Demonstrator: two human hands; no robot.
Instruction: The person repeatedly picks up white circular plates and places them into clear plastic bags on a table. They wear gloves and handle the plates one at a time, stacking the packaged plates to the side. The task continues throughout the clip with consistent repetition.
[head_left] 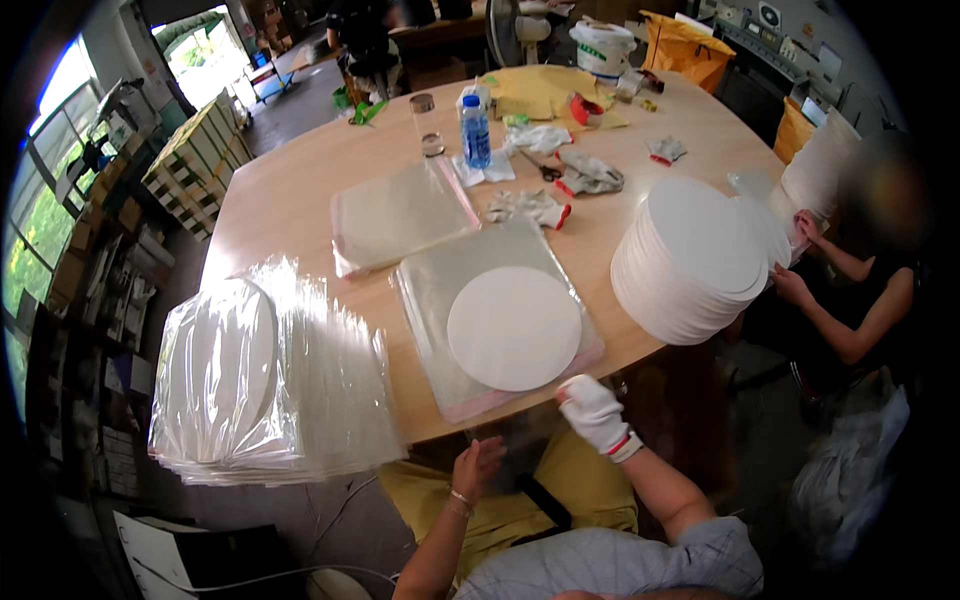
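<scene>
A white round disc (515, 328) lies flat on a stack of clear plastic bags (430, 330) near the front edge of the table. Below that edge is my bare left hand (478, 464), fingers stretched out and apart, with nothing visible in it. My right hand (593, 412) wears a white knitted glove with a red cuff. It is closed beside the lower right corner of the bag stack; what its fingers hold, if anything, is hidden. Bagged discs (215, 370) are piled at the left. A tall stack of bare white discs (690, 260) stands at the right.
Another bag stack (405, 215) lies farther back. Beyond are loose gloves (590, 172), scissors (546, 170), a blue-labelled bottle (476, 132), a clear tumbler (426, 125), red tape (586, 110) and a white bucket (602, 50). A co-worker's hands (795, 285) touch discs at the right.
</scene>
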